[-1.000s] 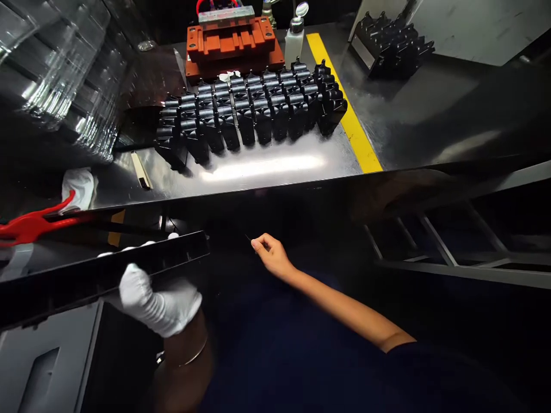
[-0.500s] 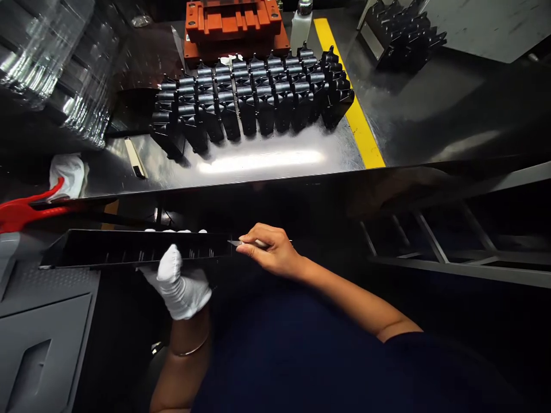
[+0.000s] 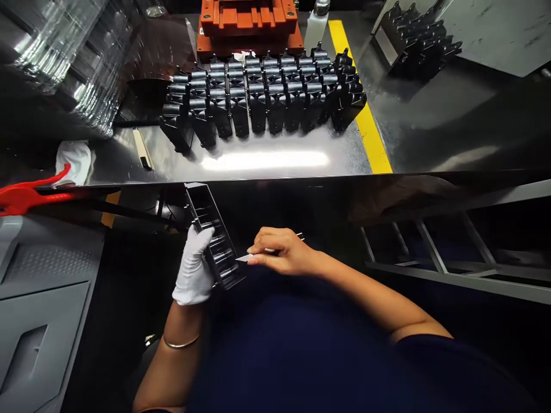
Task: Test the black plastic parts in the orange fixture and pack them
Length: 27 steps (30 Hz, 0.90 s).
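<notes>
You wear a white, creased glove (image 3: 189, 284) on your left hand (image 3: 194, 265), a thin, shiny, rounded bangle (image 3: 181, 346) below it, and a dark navy shirt (image 3: 293, 350) with short sleeves (image 3: 426, 347).

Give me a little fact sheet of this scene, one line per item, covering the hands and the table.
Left hand: white-gloved, holding a long black plastic tray, its ribbed hollow side facing up
Right hand: bare, gripping a small knife
Blade: pointing at the tray's edge; whether it touches is unclear
Table: shiny metal, with a row of black blocks
Behind the row: an orange block and a white bottle
Right of the row: a yellow stripe
Near the table's left end: a white cloth
</notes>
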{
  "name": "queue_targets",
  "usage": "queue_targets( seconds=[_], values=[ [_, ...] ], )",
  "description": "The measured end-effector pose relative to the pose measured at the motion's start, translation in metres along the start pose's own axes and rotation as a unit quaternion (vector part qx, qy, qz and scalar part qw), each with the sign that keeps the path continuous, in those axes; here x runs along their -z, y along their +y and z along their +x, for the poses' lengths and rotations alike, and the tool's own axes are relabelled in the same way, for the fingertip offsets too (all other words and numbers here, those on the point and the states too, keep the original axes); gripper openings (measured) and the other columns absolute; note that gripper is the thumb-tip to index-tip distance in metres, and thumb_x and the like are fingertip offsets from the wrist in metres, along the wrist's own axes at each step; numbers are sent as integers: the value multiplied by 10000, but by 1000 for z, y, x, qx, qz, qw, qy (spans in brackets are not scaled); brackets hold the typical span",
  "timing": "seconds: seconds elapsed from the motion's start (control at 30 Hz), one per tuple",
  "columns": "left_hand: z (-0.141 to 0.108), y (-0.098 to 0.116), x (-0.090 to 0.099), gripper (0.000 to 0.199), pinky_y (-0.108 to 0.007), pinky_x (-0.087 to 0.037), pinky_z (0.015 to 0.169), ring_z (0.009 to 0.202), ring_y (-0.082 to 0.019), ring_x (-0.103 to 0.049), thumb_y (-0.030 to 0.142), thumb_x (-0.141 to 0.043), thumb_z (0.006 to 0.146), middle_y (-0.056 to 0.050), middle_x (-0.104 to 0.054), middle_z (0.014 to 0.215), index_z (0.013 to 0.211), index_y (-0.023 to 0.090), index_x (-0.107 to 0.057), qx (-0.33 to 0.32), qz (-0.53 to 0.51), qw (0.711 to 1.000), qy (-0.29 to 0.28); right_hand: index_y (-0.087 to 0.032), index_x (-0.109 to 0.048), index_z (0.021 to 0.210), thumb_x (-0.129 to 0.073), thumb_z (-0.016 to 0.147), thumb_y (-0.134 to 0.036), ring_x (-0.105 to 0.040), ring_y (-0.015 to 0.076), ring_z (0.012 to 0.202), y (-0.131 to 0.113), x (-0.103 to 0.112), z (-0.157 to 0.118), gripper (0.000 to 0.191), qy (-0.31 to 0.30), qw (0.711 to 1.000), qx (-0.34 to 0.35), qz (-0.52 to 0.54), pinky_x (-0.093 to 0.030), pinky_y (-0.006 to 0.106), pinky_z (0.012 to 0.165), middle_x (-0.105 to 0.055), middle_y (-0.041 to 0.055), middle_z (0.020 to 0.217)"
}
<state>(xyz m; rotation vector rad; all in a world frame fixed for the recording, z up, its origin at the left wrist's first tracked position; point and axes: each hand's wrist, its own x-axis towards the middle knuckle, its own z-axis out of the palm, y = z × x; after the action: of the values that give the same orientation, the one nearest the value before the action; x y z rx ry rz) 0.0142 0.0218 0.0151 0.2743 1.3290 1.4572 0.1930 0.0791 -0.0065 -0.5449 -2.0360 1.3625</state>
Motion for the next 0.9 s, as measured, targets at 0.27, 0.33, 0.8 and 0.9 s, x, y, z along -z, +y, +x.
queue_targets(
  seconds=[0.27, 0.33, 0.8, 0.9],
  values=[
    [-20, -8, 14, 399, -266, -522, 579, 571, -123, -569, 322, -744, 693, -15, -635, 778, 1061, 225, -625, 108, 61, 980, -157, -186, -683, 740, -640, 826, -464, -600, 152, 700, 26, 29, 45, 293, 124, 991, -26, -36, -471, 296, 679, -650, 43, 763],
    [-22, -5, 23, 420, -268, -514, 524, 570, -140, -574, 337, -743, 686, -48, -645, 807, 1077, 231, -631, 160, 47, 967, -191, -196, -689, 753, -640, 828, -452, -593, 152, 700, 20, 38, 46, 271, 120, 991, -18, -51, -465, 296, 682, -646, 36, 755],
    [-23, -4, 62, 564, -198, -445, 463, 547, -108, -552, 408, -744, 658, -49, -633, 800, 1151, 177, -596, 341, 62, 874, -342, -151, -704, 831, -608, 892, -371, -586, 119, 702, -17, 80, 50, 247, -256, 948, 73, -173, -386, 227, 622, -638, 38, 766],
    [-24, -10, 65, 552, -221, -408, 401, 502, -127, -543, 477, -681, 691, -76, -640, 810, 1143, 168, -606, 373, 48, 852, -365, -146, -706, 846, -600, 892, -412, -595, 121, 731, -10, 72, 50, 290, -243, 957, 87, -134, -407, 228, 648, -647, 48, 784]
  ],
)
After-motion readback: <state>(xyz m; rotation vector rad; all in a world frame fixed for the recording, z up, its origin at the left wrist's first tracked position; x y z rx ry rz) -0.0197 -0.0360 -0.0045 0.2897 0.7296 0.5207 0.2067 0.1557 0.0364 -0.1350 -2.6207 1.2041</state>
